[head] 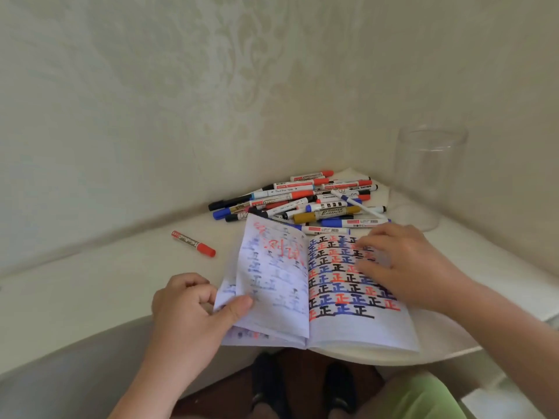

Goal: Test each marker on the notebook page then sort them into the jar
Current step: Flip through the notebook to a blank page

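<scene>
Markers [302,201]: heaped mid-frame, none sorted.
Jar [429,176]: upper right, empty.
Notebook [317,291]: open, right page nearly filled.
Left hand [187,309]: pinching lifted page.
Right hand [402,261]: flat, pressing right page.

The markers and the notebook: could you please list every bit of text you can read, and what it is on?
"MARKER PERMANENT": on the gold-capped marker in the heap.
"正": repeated in black, blue and red across the right page of the open notebook.
Script logo on the lone red marker: too blurred to read.
Labels on the other heaped markers: too small.
</scene>
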A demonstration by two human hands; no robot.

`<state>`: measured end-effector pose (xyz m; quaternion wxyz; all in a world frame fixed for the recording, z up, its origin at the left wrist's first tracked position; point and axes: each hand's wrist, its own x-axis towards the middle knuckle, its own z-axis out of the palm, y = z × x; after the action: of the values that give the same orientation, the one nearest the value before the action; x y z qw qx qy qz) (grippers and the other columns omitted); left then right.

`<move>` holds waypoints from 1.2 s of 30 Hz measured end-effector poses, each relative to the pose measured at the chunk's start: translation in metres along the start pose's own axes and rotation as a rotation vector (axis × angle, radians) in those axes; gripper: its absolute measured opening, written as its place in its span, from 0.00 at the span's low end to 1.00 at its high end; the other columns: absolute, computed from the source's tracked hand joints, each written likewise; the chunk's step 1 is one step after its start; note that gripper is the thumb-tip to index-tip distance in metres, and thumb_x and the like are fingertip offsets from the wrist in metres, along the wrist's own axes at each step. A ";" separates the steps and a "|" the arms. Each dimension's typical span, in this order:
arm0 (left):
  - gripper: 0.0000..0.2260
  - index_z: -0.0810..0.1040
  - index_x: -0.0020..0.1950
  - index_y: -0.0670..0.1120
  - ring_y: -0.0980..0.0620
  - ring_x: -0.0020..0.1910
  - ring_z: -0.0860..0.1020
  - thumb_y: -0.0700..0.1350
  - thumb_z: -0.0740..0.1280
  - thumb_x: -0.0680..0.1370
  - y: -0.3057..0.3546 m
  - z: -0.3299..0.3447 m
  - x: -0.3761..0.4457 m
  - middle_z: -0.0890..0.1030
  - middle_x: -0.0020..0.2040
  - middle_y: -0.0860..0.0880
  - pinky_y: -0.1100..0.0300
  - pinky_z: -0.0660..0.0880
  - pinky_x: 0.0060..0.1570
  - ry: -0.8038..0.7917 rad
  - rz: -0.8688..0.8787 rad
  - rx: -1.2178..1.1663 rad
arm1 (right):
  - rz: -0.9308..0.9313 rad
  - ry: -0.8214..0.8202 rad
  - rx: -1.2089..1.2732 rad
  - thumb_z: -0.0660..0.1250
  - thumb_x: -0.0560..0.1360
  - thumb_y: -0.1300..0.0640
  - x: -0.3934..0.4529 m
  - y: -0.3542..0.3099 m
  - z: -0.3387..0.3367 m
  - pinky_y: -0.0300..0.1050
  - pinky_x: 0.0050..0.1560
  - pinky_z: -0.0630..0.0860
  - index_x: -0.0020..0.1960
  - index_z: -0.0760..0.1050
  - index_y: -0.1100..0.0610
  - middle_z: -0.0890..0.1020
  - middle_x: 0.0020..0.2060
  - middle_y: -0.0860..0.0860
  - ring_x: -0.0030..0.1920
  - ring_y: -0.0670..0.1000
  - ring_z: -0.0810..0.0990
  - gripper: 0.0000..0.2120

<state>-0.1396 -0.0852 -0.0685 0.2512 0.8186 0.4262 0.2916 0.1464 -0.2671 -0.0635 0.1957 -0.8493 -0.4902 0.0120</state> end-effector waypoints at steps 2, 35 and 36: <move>0.26 0.75 0.28 0.49 0.50 0.50 0.73 0.71 0.74 0.63 0.008 -0.002 -0.001 0.75 0.46 0.61 0.50 0.72 0.48 0.013 0.081 0.153 | 0.049 -0.039 -0.070 0.65 0.78 0.35 0.002 0.011 -0.001 0.49 0.70 0.68 0.73 0.74 0.40 0.72 0.70 0.41 0.65 0.49 0.65 0.24; 0.29 0.71 0.71 0.66 0.64 0.59 0.72 0.69 0.72 0.72 0.097 0.056 -0.023 0.77 0.60 0.65 0.61 0.73 0.60 -0.571 0.696 0.178 | 0.292 0.281 0.755 0.52 0.85 0.37 0.002 0.028 0.012 0.53 0.64 0.74 0.59 0.80 0.40 0.80 0.55 0.43 0.54 0.44 0.78 0.19; 0.26 0.74 0.70 0.66 0.63 0.59 0.73 0.67 0.72 0.72 0.098 0.056 -0.022 0.78 0.60 0.64 0.59 0.74 0.60 -0.585 0.683 0.181 | 0.283 0.286 0.759 0.52 0.85 0.37 0.002 0.028 0.012 0.52 0.63 0.74 0.58 0.81 0.40 0.80 0.55 0.43 0.53 0.43 0.78 0.19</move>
<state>-0.0568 -0.1629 -0.0489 0.1782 0.9788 0.0668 0.0758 0.1682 -0.2737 -0.0835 0.5567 -0.7692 -0.2974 0.1002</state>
